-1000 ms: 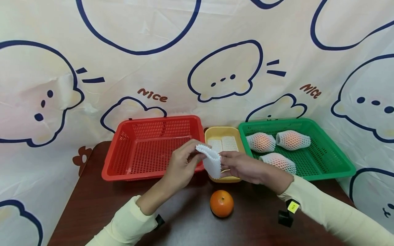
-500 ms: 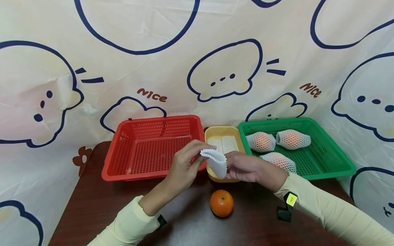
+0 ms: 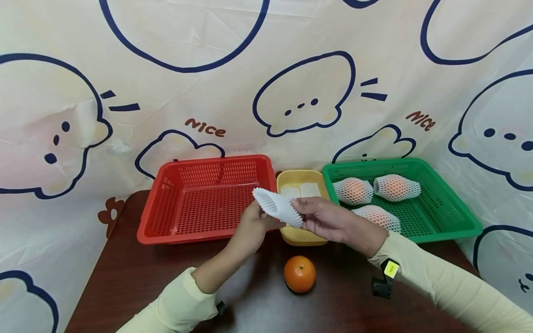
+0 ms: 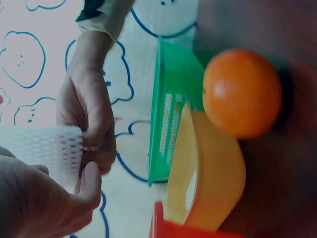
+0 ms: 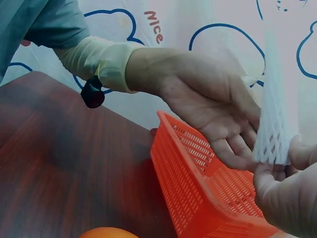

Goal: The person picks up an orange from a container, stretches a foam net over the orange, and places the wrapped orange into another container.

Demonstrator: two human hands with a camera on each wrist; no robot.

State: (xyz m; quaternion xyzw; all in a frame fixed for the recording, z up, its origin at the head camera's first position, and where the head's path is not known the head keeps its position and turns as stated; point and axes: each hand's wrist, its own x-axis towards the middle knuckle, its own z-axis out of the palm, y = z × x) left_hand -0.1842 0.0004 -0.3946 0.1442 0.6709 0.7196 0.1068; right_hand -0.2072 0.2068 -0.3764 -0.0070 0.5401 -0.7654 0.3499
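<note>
A white foam net sleeve (image 3: 278, 206) is held aloft between both hands, slanting down to the right. My left hand (image 3: 250, 229) grips it from the left and below, with some fingers hidden behind the foam. At its lower right end my right hand (image 3: 329, 218) pinches the edge, thumb on top. The right wrist view shows the right hand (image 5: 292, 196) at the sleeve's netted end (image 5: 272, 144), with the left hand (image 5: 213, 99) alongside. Below the hands, an orange round fruit (image 3: 300, 274) rests on the dark table.
A red basket (image 3: 208, 240) stands at the left. The yellow bin (image 3: 304, 238) in the middle holds flat foam net sleeves (image 3: 310, 189). In the green basket (image 3: 445, 203) at the right lie several net-wrapped fruits (image 3: 397, 187). A printed cloth hangs behind.
The sleeve has turned: its raised end now points up left, and it lies more slantwise. The left hand has shifted beneath it, and the right thumb now shows on top. The fruit stays put.
</note>
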